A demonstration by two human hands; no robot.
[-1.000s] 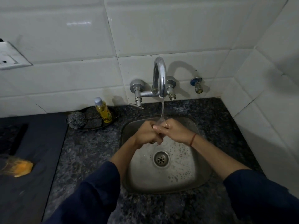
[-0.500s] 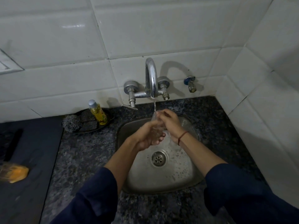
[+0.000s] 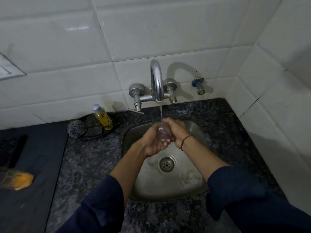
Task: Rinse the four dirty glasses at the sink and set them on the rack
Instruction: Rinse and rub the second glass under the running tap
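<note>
A small clear glass (image 3: 163,134) is held over the steel sink (image 3: 190,184), right under the stream from the chrome tap (image 3: 156,79). My left hand (image 3: 152,142) cups the glass from the left and below. My right hand (image 3: 176,131) wraps it from the right, fingers over its top where the water lands. Much of the glass is hidden by my fingers. No other glasses and no rack are in view.
A yellow soap bottle (image 3: 102,117) and a steel scrubber (image 3: 76,128) sit on a dark dish left of the sink. A dark mat (image 3: 33,165) with an orange sponge (image 3: 18,179) lies at far left. Tiled walls close in behind and on the right.
Both hands have turned around the glass under the stream; the clear glass now shows between them. The view has shifted slightly, with the sink staying centred.
</note>
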